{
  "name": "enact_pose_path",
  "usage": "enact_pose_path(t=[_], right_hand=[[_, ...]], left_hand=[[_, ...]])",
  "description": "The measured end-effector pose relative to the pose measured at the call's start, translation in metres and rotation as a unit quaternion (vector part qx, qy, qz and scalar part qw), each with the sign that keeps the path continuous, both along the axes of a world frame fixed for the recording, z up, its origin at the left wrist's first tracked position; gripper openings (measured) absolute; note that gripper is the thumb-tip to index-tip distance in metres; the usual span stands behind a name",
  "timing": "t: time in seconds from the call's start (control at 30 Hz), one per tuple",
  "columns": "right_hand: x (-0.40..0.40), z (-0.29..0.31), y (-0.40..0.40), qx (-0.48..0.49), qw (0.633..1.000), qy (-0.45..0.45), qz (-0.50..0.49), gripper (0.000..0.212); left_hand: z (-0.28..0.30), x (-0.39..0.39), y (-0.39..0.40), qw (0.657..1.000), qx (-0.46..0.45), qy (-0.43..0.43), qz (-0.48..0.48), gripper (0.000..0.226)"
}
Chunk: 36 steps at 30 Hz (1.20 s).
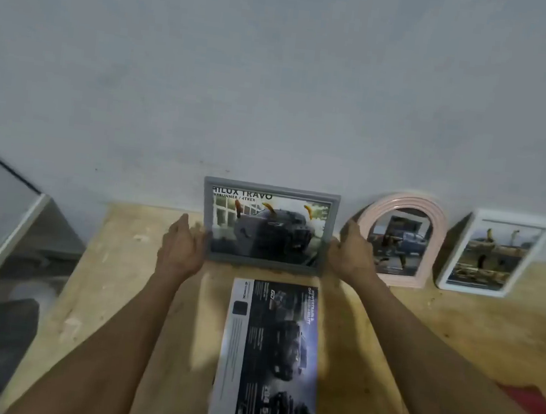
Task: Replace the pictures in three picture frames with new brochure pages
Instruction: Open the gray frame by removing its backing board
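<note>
Left arm: stretched forward over the table, forearm bare, wrist nearly straight.
Left hand: palm turned inward toward the grey frame, fingers extended and only slightly bent; the fingertips lie at the frame's left side, near its lower left corner. Blur hides whether they touch it; nothing is wrapped around the moulding.
Right arm: stretched forward in mirror pose, forearm running in from the table's near right.
Right hand: palm inward, thumb raised, fingers relaxed and reaching to the frame's right side. Contact cannot be told; no curl around the edge shows.
Grey frame: upright, landscape, at the table's far edge, leaning back against the wall. It stands between the two hands. The picture inside shows a dark truck under a headline.
Pink arched frame: also at the far edge, just right of the right hand, leaning on the wall, partly hidden behind that hand.
White frame: toward the far right corner, portrait, leaning on the wall, apart from both hands.
Brochure page: flat on the table between the forearms, near the near edge, dark vehicle print with a pale strip on its left.
</note>
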State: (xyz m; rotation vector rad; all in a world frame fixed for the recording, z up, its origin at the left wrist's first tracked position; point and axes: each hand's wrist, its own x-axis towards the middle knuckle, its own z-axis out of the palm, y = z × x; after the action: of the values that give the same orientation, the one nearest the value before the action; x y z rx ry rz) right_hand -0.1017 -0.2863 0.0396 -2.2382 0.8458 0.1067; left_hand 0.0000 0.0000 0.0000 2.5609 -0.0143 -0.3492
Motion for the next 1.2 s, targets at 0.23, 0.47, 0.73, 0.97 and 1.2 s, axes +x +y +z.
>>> enact_pose_path(t=[0.23, 0.47, 0.73, 0.97, 1.2], right_hand=[[0.035, -0.022, 0.013, 0.065, 0.994, 0.063, -0.066, 0.066], [0.046, -0.036, 0.008, 0.077, 0.993, 0.063, -0.06, 0.053], [0.033, -0.02, 0.007, 0.085, 0.995, -0.034, -0.038, 0.042], [-0.03, 0.003, -0.025, 0.145, 0.979, -0.132, -0.057, 0.034], [-0.166, 0.012, -0.1, 0.203, 0.96, -0.168, -0.094, 0.018]], left_hand=[[-0.044, 0.058, -0.013, 0.997, -0.078, 0.023, -0.003, 0.043], [-0.048, 0.065, -0.023, 0.994, -0.104, 0.007, 0.04, 0.032], [-0.02, 0.039, -0.01, 0.981, -0.157, -0.044, 0.103, 0.032], [0.028, -0.041, -0.029, 0.929, -0.293, -0.06, 0.218, 0.026], [0.043, -0.171, -0.092, 0.881, -0.385, -0.016, 0.276, 0.03]])
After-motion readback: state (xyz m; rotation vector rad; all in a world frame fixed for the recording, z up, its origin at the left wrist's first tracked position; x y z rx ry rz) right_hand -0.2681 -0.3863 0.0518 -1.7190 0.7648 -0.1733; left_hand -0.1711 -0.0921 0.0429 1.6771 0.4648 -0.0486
